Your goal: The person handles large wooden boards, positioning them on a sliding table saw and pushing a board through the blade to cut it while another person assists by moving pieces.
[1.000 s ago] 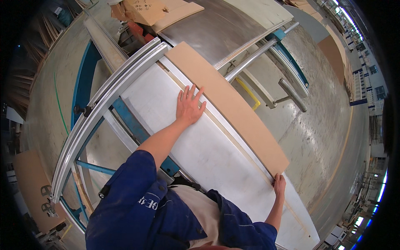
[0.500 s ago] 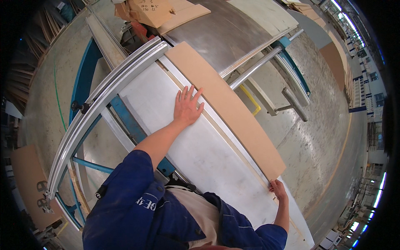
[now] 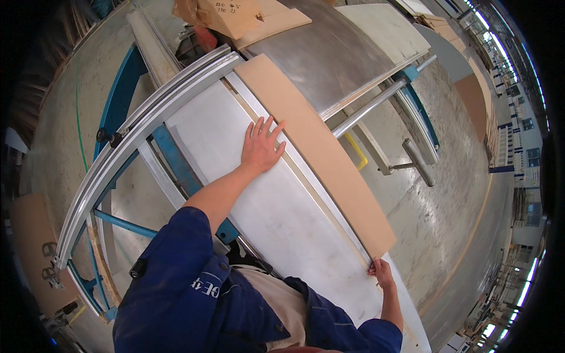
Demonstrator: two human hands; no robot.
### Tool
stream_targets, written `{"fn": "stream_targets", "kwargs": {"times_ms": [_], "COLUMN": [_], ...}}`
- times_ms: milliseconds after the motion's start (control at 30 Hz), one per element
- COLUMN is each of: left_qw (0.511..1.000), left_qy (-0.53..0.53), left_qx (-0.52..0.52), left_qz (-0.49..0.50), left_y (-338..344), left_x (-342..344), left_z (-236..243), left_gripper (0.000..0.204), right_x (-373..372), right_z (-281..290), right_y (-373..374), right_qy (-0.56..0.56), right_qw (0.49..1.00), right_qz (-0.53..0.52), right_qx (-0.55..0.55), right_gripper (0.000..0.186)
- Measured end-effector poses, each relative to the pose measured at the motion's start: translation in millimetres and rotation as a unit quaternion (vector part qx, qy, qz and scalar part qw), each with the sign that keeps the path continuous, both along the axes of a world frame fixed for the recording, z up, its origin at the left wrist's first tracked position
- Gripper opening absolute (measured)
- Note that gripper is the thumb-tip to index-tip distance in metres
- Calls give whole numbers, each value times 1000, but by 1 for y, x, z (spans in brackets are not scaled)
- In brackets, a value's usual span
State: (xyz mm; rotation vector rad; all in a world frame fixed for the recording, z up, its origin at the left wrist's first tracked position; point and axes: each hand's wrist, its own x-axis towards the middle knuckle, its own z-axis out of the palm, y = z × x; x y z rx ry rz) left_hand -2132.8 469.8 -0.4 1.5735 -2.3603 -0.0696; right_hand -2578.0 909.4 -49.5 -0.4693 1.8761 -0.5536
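A long, flat brown board (image 3: 321, 147), like fibreboard, lies along the far right edge of a pale metal machine table (image 3: 276, 217). My left hand (image 3: 262, 147) rests on the table with its fingers spread. Its fingertips reach the board's near long edge, about a third of the way down from the far end. At the board's near end, my right hand (image 3: 382, 273) has its fingers closed on the corner. The exact grip of those fingertips is partly hidden.
A curved-looking metal rail (image 3: 141, 135) with a black knob (image 3: 109, 138) runs along the left. Beyond the board stands a dark metal table (image 3: 321, 53) with cardboard (image 3: 223, 17) at its far left. A metal bar with a roller (image 3: 418, 162) juts out at right.
The whole view has shifted slightly. Both hands keep their places at the board, which shows no clear movement against the table.
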Motion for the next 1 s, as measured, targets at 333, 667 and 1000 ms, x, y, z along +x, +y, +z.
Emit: {"fn": "stream_targets", "kwargs": {"times_ms": [333, 667, 1000], "left_qw": [1000, 1000, 951], "left_qy": [6, -1, 293], "left_qx": [-4, 7, -5], "left_qz": [11, 29, 99], "left_y": [-21, -51, -17], "left_x": [11, 21, 54], "left_z": [-3, -19, -40], "left_gripper": [58, 56, 59], "right_x": [-1, 9, 4], "right_z": [17, 27, 38], "right_y": [-33, -76, -117], "right_qy": [-63, -58, -37], "right_qw": [998, 997, 991], "right_qz": [10, 36, 128], "right_qx": [15, 24, 5], "right_gripper": [42, 43, 38]}}
